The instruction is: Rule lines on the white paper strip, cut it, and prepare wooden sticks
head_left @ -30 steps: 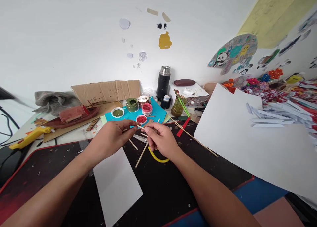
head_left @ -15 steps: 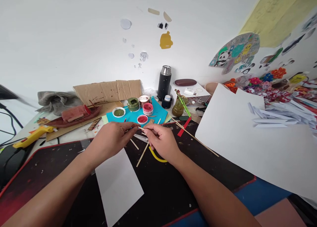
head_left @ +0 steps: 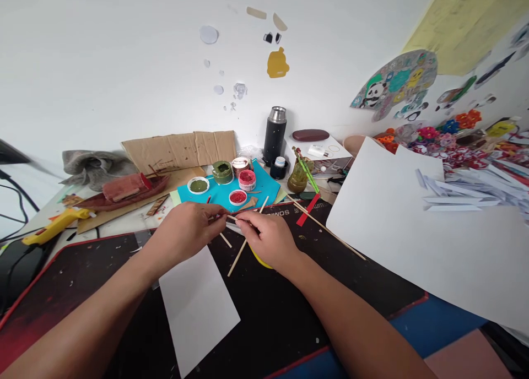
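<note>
A short, thin wooden stick [head_left: 231,217] is pinched between my two hands above the black mat [head_left: 281,324]. My left hand [head_left: 188,230] is closed on its left end, and my right hand [head_left: 268,233] grips the right end between thumb and forefinger. Below them, a longer wooden stick [head_left: 237,258] slants across the mat, with another stick piece [head_left: 225,239] left of it. A curved yellow handle [head_left: 261,259] shows partly under my right hand. White paper [head_left: 198,313] lies on the mat below my left hand.
Open paint jars [head_left: 223,173] stand on blue paper [head_left: 210,193] ahead. A yellow glue gun [head_left: 58,226] and a model boat [head_left: 124,194] are at left. A black thermos [head_left: 274,139] stands by the wall. Large white paper [head_left: 392,236] with several paper strips covers the right.
My right hand has shifted slightly left, toward my left hand, and covers more of the yellow handle. Both hands still hold the small stick.
</note>
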The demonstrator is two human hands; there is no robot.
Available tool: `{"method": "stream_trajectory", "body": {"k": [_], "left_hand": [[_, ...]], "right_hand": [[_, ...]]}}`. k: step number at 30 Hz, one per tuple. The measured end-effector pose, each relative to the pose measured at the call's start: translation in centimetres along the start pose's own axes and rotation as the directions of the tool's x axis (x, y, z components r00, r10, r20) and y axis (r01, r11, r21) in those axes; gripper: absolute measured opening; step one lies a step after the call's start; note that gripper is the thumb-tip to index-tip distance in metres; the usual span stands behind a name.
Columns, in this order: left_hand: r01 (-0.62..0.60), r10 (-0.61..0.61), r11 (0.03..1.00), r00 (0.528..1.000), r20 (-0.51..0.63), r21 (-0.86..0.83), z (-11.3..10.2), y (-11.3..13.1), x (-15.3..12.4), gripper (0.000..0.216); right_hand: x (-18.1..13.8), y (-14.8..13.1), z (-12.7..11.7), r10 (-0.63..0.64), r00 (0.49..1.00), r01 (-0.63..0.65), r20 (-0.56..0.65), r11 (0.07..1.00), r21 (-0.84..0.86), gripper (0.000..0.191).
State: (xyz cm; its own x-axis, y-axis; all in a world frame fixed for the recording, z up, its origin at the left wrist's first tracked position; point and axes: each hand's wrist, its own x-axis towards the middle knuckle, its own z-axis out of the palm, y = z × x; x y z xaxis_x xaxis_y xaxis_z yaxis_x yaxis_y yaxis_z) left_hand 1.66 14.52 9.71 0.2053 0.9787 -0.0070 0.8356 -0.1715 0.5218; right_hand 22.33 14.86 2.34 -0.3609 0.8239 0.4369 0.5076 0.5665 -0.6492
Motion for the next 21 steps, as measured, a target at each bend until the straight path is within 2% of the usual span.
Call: {"method": "stream_trajectory", "body": {"k": [6, 18, 21], "left_hand": [[0.032, -0.03, 0.996, 0.999, 0.015, -0.085, 0.15, -0.16, 0.07, 0.034], [0.124, -0.099, 0.949, 0.99, 0.099, -0.291, -0.45, -0.68, 0.65, 0.041], [0.154, -0.109, 0.908, 0.985, 0.135, -0.39, -0.59, -0.57, 0.7, 0.04]], "right_hand": [[-0.08, -0.13, -0.06, -0.051, 0.999, 0.051, -0.006, 0.999, 0.007, 0.022], [0.03, -0.86, -0.4, 0.038, 0.999, -0.034, -0.034, 0.991, 0.126, 0.023], [0.08, -0.95, -0.49, 0.057, 0.997, -0.047, -0.055, 0.984, 0.17, 0.022]]}}
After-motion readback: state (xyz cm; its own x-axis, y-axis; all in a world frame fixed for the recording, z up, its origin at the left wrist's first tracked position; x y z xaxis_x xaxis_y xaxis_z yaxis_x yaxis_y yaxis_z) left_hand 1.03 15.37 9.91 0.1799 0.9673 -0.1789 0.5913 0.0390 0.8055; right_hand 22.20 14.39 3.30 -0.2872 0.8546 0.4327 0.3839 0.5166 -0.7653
